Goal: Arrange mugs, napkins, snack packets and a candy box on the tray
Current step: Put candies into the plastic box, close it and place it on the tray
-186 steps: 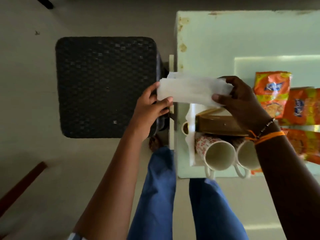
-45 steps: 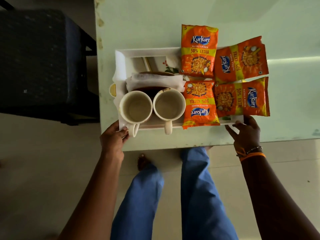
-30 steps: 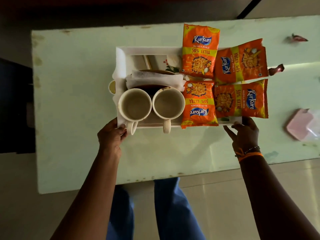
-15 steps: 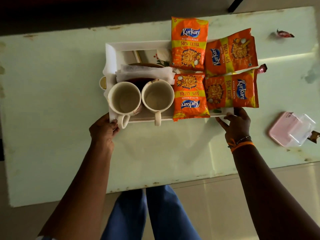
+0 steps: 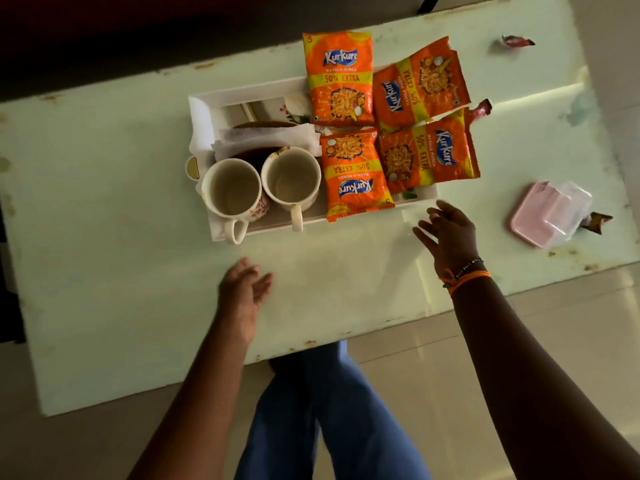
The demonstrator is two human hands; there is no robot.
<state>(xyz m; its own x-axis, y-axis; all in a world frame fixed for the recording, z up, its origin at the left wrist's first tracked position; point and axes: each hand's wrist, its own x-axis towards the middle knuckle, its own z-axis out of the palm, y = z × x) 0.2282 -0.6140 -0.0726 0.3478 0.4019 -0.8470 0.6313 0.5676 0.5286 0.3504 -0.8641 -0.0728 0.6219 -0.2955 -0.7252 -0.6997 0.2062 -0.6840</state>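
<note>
A white tray [image 5: 207, 102] rests on the pale green table [image 5: 104, 202]. Two empty mugs [image 5: 231, 192] [image 5: 291, 178] stand at its near left, handles toward me. Behind them lie folded white napkins [image 5: 270, 136] over a dark brown candy box [image 5: 256, 155], mostly hidden. Several orange Kurkure snack packets [image 5: 341, 77] fill the tray's right half. My left hand [image 5: 242, 292] hovers open over the table, below the mugs and apart from the tray. Just off the tray's near right corner is my right hand [image 5: 448, 233], open and holding nothing.
A pink and clear plastic box [image 5: 550, 213] sits on the table to the right. Small wrappers [image 5: 517, 40] [image 5: 481, 110] lie near the far right. The table's near edge runs just beyond my blue-trousered legs [image 5: 329, 410]. Dark floor lies past the far edge.
Both hands have let go of the tray's near edge and drawn back toward me, fingers spread. The tray now sits on the table; earlier I carried it from the table's left end.
</note>
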